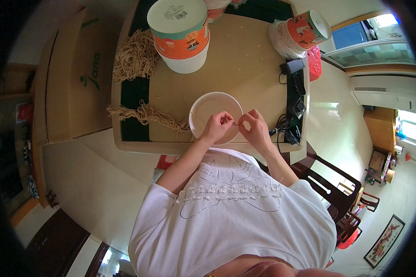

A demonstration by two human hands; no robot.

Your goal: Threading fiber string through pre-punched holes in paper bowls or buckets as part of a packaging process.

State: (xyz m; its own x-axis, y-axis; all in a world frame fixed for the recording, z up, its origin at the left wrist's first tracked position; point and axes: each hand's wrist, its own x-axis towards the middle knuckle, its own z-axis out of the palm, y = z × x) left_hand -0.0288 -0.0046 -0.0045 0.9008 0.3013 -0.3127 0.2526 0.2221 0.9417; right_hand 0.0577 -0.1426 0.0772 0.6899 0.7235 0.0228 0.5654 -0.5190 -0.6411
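Both my hands meet over the right side of a white paper tub (208,95) at the near edge of the table. My left hand (218,125) is closed in a pinch above the tub's inside. At its right rim my right hand (255,129) pinches too, thumb and forefinger curled into a ring. A thin tan strand of twine (236,123) shows between the fingertips; its ends are hidden. Left of the tub lies a loose bundle of twine (148,114), its strands reaching the tub's wall. Farther back is a tangled heap of twine (135,57).
An orange-patterned tub (182,44) stands upside down on white ones at the back. More stacked tubs (305,30) lie at the back right beside a red basket (315,63). Black adapters and cables (293,111) line the right edge. A cardboard box (85,78) stands left of the table (245,60).
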